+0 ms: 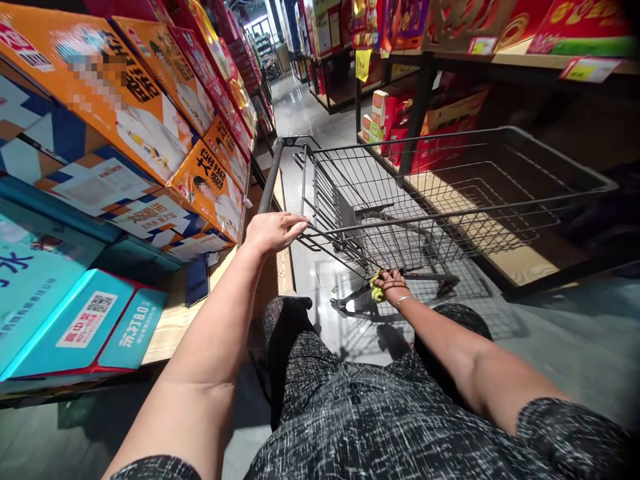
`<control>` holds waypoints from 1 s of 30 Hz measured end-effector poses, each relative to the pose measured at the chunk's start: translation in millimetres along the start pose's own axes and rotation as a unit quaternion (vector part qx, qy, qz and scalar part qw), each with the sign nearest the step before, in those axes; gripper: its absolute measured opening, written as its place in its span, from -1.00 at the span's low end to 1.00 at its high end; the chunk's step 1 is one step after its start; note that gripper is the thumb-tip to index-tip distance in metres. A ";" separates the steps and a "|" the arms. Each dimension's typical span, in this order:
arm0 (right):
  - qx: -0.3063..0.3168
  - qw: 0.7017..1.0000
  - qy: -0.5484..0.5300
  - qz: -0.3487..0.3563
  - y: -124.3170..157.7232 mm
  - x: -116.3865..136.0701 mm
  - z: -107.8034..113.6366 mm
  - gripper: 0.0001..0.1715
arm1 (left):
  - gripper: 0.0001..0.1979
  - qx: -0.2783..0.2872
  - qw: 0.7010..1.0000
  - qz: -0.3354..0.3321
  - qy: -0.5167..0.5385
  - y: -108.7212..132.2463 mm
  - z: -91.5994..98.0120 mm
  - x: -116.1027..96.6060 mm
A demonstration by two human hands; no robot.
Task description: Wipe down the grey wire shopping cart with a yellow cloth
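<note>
A black wire shopping cart (pixel 425 193) stands in front of me, its basket stretching to the right. My left hand (pixel 273 232) is closed over the near end of the cart's dark handle bar (pixel 271 177), with the thumb side towards the basket. Lower down, my right hand (pixel 394 287) is at the underside of the basket, its fingers curled at a crumpled yellow-green thing (pixel 377 287) whose kind I cannot make out. Dark lines cross the back of that hand, and a thin bracelet circles the wrist. The cart's lower frame (pixel 425 277) runs beside it.
Orange boxes (pixel 150 100) and turquoise boxes (pixel 90 327) are stacked close on my left, on a wooden display ledge (pixel 170 327). On the right, a dark-framed shelf (pixel 423 113) holds red gift packs (pixel 450 130). A grey tiled aisle (pixel 295 100) runs ahead.
</note>
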State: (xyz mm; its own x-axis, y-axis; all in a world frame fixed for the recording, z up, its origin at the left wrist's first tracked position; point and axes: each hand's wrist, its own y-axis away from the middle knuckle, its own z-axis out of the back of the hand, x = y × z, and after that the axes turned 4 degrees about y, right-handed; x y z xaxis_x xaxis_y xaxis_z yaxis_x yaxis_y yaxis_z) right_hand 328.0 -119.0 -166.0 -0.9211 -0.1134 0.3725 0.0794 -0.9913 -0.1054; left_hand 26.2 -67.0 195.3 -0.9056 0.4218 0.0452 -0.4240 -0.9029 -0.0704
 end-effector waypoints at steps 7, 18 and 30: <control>0.029 0.996 -0.036 0.082 -12.2 44.4 52.0 -0.44 | -0.62 -0.038 0.999 -0.031 -0.009 1.3 -7.4 7.5; -0.265 0.937 0.035 0.224 -44.8 80.5 129.4 -0.58 | -0.51 -0.063 0.987 -0.148 0.004 -16.9 -21.0 -62.4; 0.031 0.999 -0.008 -0.035 -11.6 -11.2 42.8 -0.66 | -0.60 -0.003 0.992 -0.091 -0.092 -27.4 -50.2 -69.9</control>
State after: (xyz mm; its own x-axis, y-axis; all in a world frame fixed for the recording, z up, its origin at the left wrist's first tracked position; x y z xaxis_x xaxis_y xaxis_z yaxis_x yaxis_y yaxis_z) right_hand 353.7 -109.1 -129.5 -0.9191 -0.0435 0.3916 0.0385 -0.9990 -0.0206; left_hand 100.6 -67.5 144.1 -0.7964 0.5553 0.2394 -0.5815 -0.8120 -0.0507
